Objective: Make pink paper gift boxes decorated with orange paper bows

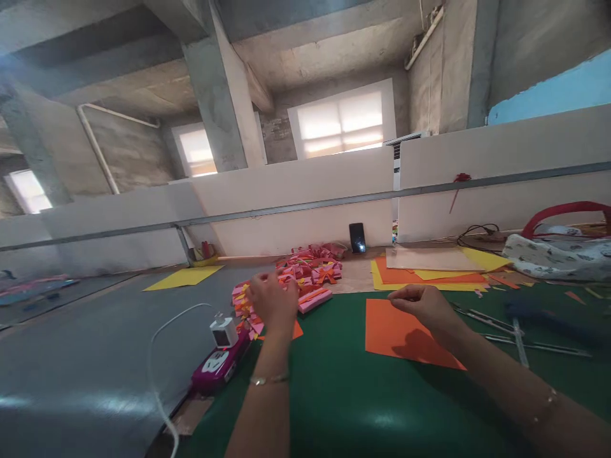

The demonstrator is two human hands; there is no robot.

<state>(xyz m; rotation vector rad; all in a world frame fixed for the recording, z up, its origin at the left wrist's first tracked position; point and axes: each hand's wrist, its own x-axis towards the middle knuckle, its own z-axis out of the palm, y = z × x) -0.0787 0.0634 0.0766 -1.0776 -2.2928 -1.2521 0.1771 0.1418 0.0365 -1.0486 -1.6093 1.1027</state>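
Observation:
Over the left part of a heap of pink and orange folded paper pieces is my left hand. Its fingers are curled closed, and the fingertips point away, so anything in them is hidden. A pink folded strip lies just right of this hand, and an orange paper corner shows below it. On the green mat lies a square orange sheet. My right hand is above its upper right part, casting a shadow on it. Thumb and fingers are pinched together; what they hold, if anything, cannot be made out.
A purple power strip with a white charger and cable stands at the left. Metal tools lie at the right. Behind are a phone, stacked paper under a board, yellow paper and a cloth bag.

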